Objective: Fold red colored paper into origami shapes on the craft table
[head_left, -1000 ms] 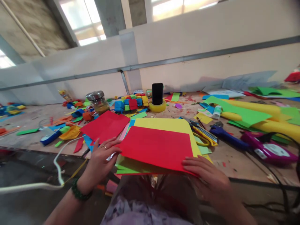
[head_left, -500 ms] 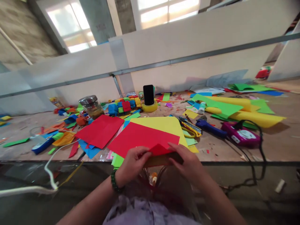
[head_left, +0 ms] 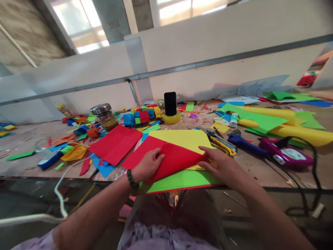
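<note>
A red sheet of paper (head_left: 177, 160) lies folded over at a slant near the table's front edge. My left hand (head_left: 149, 164), with a dark beaded bracelet at the wrist, presses its left part with curled fingers. At the pointed right corner, my right hand (head_left: 221, 161) pinches the sheet between thumb and fingers. Under the fold, a bright green sheet (head_left: 186, 180) shows along the edge, and a yellow sheet (head_left: 182, 136) sticks out behind. Another red sheet (head_left: 117, 144) with a crease rests to the left.
A purple device (head_left: 287, 152) with a black cord and a blue-handled tool (head_left: 247, 144) lie at right, beside yellow-handled scissors (head_left: 223, 146). Behind stand a phone (head_left: 170, 104) in a yellow tape roll (head_left: 171, 118), a lidded glass jar (head_left: 105, 118) and coloured paper cubes (head_left: 143, 116).
My hands have moved apart, the right one to the right. The red paper, earlier bunched small at the table edge, now spreads as a broad slanted fold, and green paper shows beneath.
</note>
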Demonstrator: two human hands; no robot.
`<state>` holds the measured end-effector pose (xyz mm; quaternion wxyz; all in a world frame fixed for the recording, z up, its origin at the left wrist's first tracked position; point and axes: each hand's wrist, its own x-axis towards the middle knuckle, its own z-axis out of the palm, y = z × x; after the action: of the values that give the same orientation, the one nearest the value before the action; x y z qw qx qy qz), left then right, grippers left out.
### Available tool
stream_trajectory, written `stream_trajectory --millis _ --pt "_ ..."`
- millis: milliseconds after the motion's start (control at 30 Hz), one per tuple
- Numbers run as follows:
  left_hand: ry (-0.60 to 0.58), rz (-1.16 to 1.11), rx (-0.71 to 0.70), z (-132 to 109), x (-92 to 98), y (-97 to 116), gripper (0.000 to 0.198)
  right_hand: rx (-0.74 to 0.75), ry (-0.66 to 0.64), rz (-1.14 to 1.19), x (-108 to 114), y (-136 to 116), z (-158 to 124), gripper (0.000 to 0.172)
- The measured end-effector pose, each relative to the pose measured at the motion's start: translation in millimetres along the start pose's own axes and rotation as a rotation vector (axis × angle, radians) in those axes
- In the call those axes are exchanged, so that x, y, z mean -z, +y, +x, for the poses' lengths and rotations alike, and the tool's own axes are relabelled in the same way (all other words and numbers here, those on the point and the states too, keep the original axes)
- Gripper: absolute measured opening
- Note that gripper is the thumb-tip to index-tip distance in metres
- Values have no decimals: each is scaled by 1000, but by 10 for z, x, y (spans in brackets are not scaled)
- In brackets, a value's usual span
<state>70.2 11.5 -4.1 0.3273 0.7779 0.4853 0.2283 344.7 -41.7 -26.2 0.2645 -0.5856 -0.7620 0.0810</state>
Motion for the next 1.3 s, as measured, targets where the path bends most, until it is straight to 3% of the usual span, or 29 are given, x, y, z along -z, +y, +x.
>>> stream_trajectory --millis 200,400,533,667,833,967,1167,1300 --pt "-102 133 39 272 175 -29 26 81 63 -71 -112 -37 22 44" --pt "-153 234 44 437 146 -93 26 107 44 -44 -108 -9 -10 34" --pt "-162 254 41 471 131 -124 27 -12 -89 -65 108 -70 144 41" --pt "-154 238 16 473 130 -156 27 -19 -236 -6 228 -239 611 53" --pt "-89 206 -25 425 112 -185 27 -146 -506 65 -5 -261 1274 63" --pt "-40 180 -51 396 93 -202 24 -145 -654 225 -141 -151 1439 53" --pt "3 131 -89 398 30 -207 23 -73 -629 437 -146 -234 1332 45" --pt "86 126 -129 408 180 -85 18 -82 -533 497 17 -325 1358 43"
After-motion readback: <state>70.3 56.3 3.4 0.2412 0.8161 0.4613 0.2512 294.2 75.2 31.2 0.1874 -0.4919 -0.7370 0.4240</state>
